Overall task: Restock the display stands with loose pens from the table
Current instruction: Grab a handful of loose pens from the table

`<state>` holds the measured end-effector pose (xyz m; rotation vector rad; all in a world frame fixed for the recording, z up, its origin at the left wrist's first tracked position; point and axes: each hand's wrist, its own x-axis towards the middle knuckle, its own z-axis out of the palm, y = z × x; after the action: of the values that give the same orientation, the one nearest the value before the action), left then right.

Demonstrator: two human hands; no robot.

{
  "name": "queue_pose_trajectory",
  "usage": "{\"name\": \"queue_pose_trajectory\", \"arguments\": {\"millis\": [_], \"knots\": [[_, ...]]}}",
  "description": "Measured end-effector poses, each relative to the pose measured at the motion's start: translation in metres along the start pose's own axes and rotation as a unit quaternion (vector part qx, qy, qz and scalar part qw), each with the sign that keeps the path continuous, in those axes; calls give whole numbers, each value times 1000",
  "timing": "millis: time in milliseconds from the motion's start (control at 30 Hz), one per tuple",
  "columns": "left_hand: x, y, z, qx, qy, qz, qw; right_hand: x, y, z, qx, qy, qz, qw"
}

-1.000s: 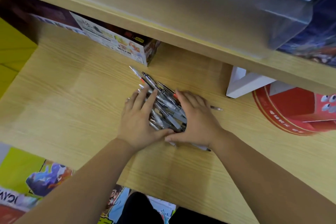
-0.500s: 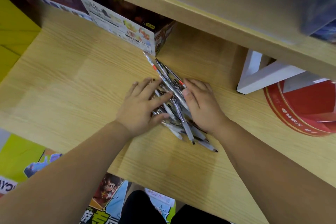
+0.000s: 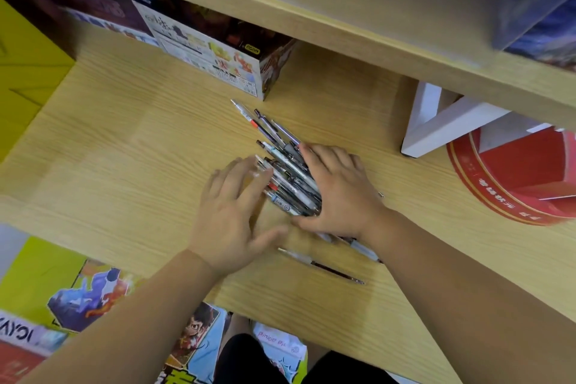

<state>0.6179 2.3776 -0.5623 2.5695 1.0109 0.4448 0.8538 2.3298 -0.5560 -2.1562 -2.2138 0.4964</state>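
A bundle of several loose pens lies on the wooden table, pointing up and to the left. My right hand rests over the bundle's right side with its fingers laid along the pens and its thumb under the lower end. Just left of the bundle is my left hand, blurred, fingers spread and straight, fingertips near the pens. One single pen lies apart, below both hands. A red round display stand stands at the right edge.
A printed cardboard box stands at the back of the table. A wooden shelf overhangs the rear. A white stand foot sits under it beside the red stand. Colourful boxes lie below the table's front edge.
My left hand has slid off the pens to the left and opened flat. My right hand has closed in over the bundle. One pen now lies alone below the hands.
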Motion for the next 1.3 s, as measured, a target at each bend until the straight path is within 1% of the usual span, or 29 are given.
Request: {"name": "queue_pose_trajectory", "arguments": {"millis": [100, 167, 233, 433, 567, 700, 767, 867, 967, 1133, 1300], "knots": [[-26, 13, 5, 57, -96, 28, 993, 0, 0, 3, 10, 24, -1, 1000], [-29, 17, 13, 87, -103, 1, 991, 0, 1, 4, 12, 34, -2, 999], [-23, 17, 17, 88, -92, -37, 991, 2, 2, 3, 24, 31, -3, 999], [4, 11, 21, 62, -61, -96, 992, 3, 14, -3, 103, 27, -5, 994], [15, 8, 23, 44, -28, -92, 994, -3, 17, -8, 144, 28, -4, 989], [21, 8, 25, 13, 6, -119, 993, -1, 10, -22, 166, -3, 24, 986], [25, 8, 26, 18, 7, -125, 992, 5, 3, -27, 151, 4, 49, 987], [26, 6, 28, 30, 18, -109, 993, 21, -12, -24, 74, 1, 76, 994], [25, 2, 31, 7, 42, -106, 993, 30, -24, -16, 19, 1, 68, 997], [28, -5, 33, -64, 68, -85, 992, 34, -18, -20, 30, -29, 39, 998], [32, -11, 35, -65, 114, -87, 987, 27, -14, -17, 23, -24, 18, 999]]}}
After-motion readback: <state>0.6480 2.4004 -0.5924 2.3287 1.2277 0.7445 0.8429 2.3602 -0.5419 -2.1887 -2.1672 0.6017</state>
